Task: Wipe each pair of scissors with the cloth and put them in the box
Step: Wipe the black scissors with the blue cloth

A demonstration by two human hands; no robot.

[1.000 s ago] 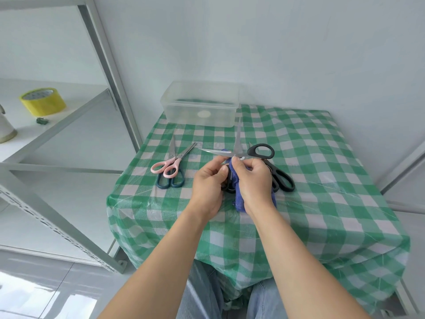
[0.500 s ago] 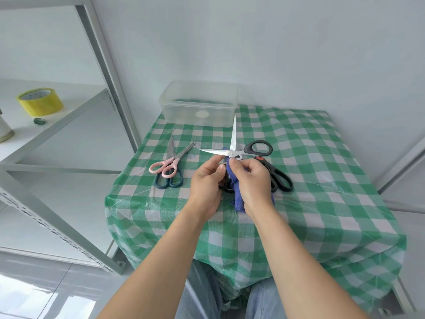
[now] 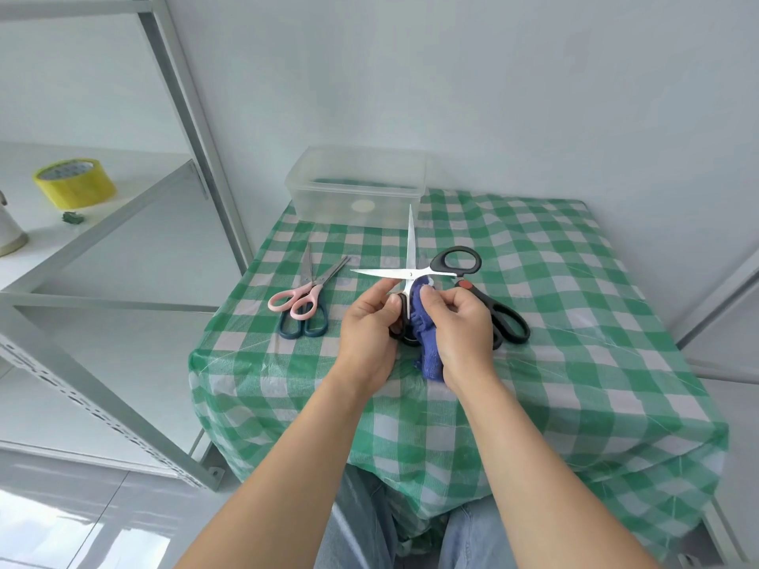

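Since 1 second ago the upright blade has climbed a little higher against the box's front wall, and the right hand (image 3: 464, 334) has shifted slightly to the right, baring more of the blue cloth (image 3: 425, 334) between the 2 hands.

The black-handled scissors (image 3: 410, 275) are held above the middle of the table, blades spread to roughly a right angle: 1 blade points left, the other straight up toward the box (image 3: 328, 199). 1 handle loop sticks out to the upper right; the other sits low between the hands. The left hand (image 3: 367, 334) grips that lower handle, fingers curled round it, with the forefinger reaching up to just below the pivot. The right hand clutches the bunched cloth, its thumb pressing the cloth against the scissors just below the pivot; a tail of cloth hangs down beside the wrist.

Behind the right hand a second black pair (image 3: 507, 324) with a red pivot lies on the green checked tablecloth (image 3: 575, 322), handles toward the right. To the left of the hands, well apart from them, pink scissors (image 3: 302, 299) lie across dark blue scissors (image 3: 304, 326), both with blades pointing away. The clear plastic box stands at the table's far edge by the wall; something dark green shows through its walls, but I cannot tell what.

On the left a grey metal rack (image 3: 123, 223) carries a yellow tape roll (image 3: 74, 182).
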